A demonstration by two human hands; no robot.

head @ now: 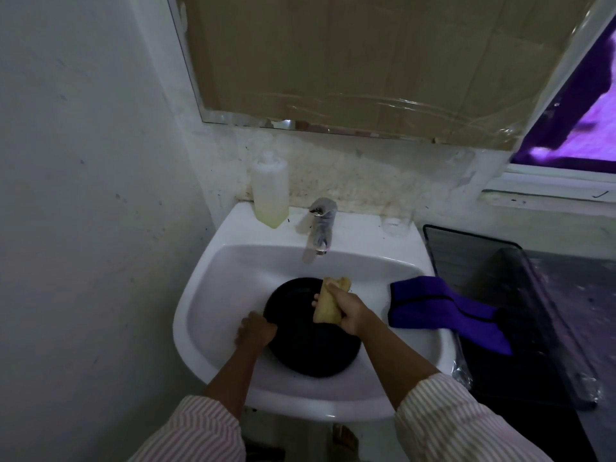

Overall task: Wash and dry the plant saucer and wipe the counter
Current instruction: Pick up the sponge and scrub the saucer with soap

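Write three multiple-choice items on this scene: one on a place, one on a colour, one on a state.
1. Where is the black saucer? A in the sink B on the counter C on the windowsill
2. What colour is the cloth on the sink's rim? A green B purple C white
3. What does the right hand do? A hangs empty B turns a tap C grips the sponge
Answers: 1 A, it lies in the sink; 2 B, plainly purple; 3 C, fingers curl round the sponge.
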